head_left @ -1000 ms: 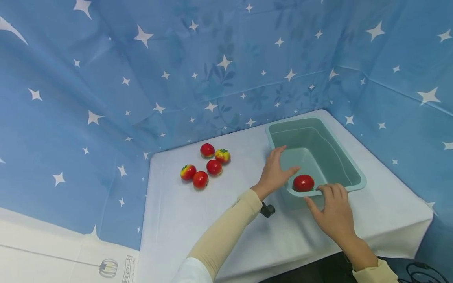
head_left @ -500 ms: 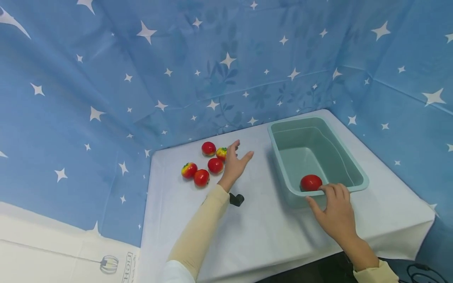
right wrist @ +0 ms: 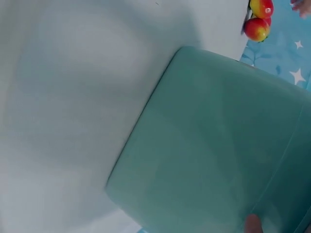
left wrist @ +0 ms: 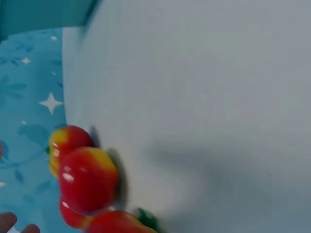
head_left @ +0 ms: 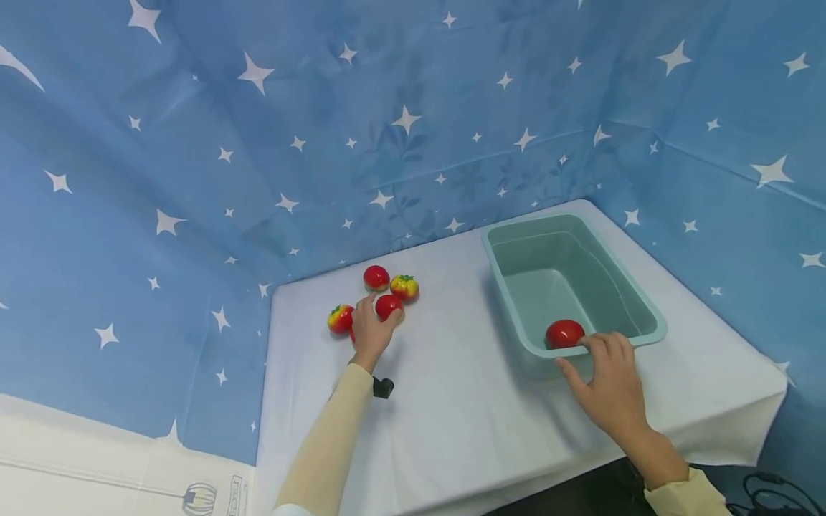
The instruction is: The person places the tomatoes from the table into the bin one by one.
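Observation:
My left hand (head_left: 373, 331) is over a cluster of glossy red and yellow fruits with green tops. Its thumb and fingers are spread on either side of a red fruit (head_left: 389, 306), with the thumb overlapping its lower edge. A fruit (head_left: 351, 337) below is mostly hidden by this hand. In the left wrist view, fingertips (left wrist: 17, 225) show at the lower left, beside a fruit (left wrist: 87, 180). My right hand (head_left: 609, 387) grips the near rim of a green plastic basin (head_left: 510, 308), fingers over the edge and thumb outside. One red fruit (head_left: 564, 334) lies inside, by that rim.
Other fruits sit around the left hand: a red one (head_left: 376, 277) behind, a yellow-red one (head_left: 404, 287) to the right and another (head_left: 340, 319) to the left. A white cloth covers the table (head_left: 445, 401). A blue starry curtain (head_left: 413, 143) stands behind and beside it.
My left hand has moved left from over the basin to the fruit cluster. The right hand has stayed at the basin's rim.

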### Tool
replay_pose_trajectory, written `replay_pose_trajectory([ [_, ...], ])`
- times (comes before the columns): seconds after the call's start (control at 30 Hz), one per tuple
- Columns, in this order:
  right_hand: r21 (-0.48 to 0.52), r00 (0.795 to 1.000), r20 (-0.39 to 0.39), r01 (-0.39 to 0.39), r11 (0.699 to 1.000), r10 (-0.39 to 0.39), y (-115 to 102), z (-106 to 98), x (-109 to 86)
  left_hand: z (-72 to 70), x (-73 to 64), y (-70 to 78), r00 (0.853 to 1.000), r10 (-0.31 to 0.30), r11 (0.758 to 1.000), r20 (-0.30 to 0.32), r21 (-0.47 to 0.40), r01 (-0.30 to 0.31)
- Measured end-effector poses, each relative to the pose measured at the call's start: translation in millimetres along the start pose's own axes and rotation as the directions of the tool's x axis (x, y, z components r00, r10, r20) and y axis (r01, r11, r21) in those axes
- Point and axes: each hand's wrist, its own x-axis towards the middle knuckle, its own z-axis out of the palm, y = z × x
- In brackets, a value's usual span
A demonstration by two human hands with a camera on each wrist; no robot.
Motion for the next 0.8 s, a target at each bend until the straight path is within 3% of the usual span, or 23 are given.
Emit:
replay_pose_trajectory([
  [0.2, 0.006, 0.999, -0.021, 0.036, 0.999, -0.036, 0.5, 3.7, 0.6, -1.5, -4.9, -36.5, 0.995, -0.081, 0.992, -0.049, 0.090, 0.086],
  [0.4, 0.007, 0.998, -0.037, 0.052, 0.999, -0.051, 2.1, 5.6, 0.8, 3.3, -8.6, -60.5, 0.994, -0.084, 0.989, -0.071, 0.116, 0.092],
  [0.6, 0.013, 0.998, -0.044, 0.046, 0.999, -0.045, 4.2, 5.6, -0.4, 8.3, -14.2, -71.0, 0.992, -0.085, 0.990, -0.092, 0.101, 0.094],
  [0.8, 0.017, 0.998, -0.047, 0.039, 0.999, -0.038, 4.3, 5.6, -0.9, 9.8, -17.7, -72.3, 0.993, -0.099, 0.990, -0.061, 0.095, 0.105],
])
